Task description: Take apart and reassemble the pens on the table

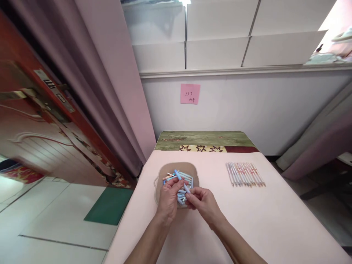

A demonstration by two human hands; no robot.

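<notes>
Both forearms reach up from the lower edge of the view and angle toward each other, the left hand (pixel 169 194) coming in over the near left part of a shallow tray and the right hand (pixel 203 201) over its near right edge. The left wrist is nearly straight, the thumb pressed toward bent fingers that clamp the middle of a slim blue pen (pixel 179 176). The right hand is turned inward, its thumb and forefinger together on the pen's paler lower end, the other fingers curled beneath. The pen slants between the two grips, its brighter blue end rising past the left fingertips, away from the body. Under and just beyond the fingers lies the tray (pixel 162 172), beige, smooth and matt, with rounded corners and a loop-like handle at its left side. Inside it, a loose heap of pens (pixel 184 175), mostly pale blue and glossy, with a peach-coloured one, points in mixed directions. Well to the right of the right fingers, a flat row of slender pens (pixel 244 174) with clear-looking barrels and reddish and grey details lies side by side on the smooth, pale pink table cover (pixel 233 220). Farther beyond the fingertips is a green, wood-grained surface (pixel 203 138) with a star-patterned yellow strip.
</notes>
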